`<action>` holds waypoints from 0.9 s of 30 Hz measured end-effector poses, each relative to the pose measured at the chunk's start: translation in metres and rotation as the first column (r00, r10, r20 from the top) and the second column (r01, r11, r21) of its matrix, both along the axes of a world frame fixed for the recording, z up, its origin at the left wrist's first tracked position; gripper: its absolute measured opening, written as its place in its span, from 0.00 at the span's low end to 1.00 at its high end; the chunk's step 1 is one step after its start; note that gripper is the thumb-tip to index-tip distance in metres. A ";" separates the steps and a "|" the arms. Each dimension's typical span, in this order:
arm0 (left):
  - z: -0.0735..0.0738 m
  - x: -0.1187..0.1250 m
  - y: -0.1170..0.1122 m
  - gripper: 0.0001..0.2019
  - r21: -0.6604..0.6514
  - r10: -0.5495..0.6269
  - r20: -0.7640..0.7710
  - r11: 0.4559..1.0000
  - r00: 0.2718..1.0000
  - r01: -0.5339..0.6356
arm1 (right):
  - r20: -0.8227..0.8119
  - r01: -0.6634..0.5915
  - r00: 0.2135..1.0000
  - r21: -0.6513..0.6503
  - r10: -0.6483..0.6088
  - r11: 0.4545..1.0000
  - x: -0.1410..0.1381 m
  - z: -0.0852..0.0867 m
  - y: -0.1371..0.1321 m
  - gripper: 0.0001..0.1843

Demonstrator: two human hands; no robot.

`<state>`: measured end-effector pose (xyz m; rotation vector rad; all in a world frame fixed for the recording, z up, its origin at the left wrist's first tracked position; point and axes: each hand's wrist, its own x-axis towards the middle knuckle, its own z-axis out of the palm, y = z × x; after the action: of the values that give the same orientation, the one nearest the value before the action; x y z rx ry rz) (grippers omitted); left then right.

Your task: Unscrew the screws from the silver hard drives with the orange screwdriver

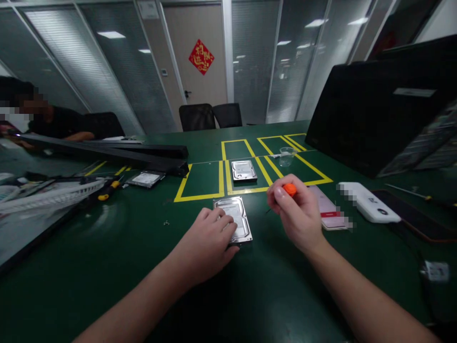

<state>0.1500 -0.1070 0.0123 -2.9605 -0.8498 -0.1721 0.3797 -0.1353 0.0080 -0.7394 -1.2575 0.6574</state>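
Partly under left hand point(210, 243), silver hard drive point(238, 211)

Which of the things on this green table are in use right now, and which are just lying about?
In use:
- near hard drive, under the left hand
- orange-capped screwdriver, gripped in the right hand

Lying about:
- second hard drive
- third hard drive
- clear cup
- white device
- yellow-handled tool
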 end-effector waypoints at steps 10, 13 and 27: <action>-0.012 0.013 -0.009 0.13 0.080 0.040 -0.084 0.996 0.996 -0.033 | 0.148 0.131 0.980 0.016 -0.132 0.991 0.003 0.001 -0.001 0.12; -0.010 0.014 -0.009 0.13 0.069 0.052 -0.077 0.997 0.996 -0.047 | 0.153 0.125 0.980 0.011 -0.125 0.992 0.004 -0.001 -0.001 0.11; -0.021 0.000 0.027 0.10 0.135 0.124 -0.006 0.983 0.992 -0.122 | 0.203 0.140 0.970 -0.023 -0.133 0.990 0.008 0.002 0.002 0.12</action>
<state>0.1503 -0.0795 -0.0086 -2.7719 -0.9746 -0.1939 0.3877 -0.1336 0.0097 -0.9327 -1.3673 0.5038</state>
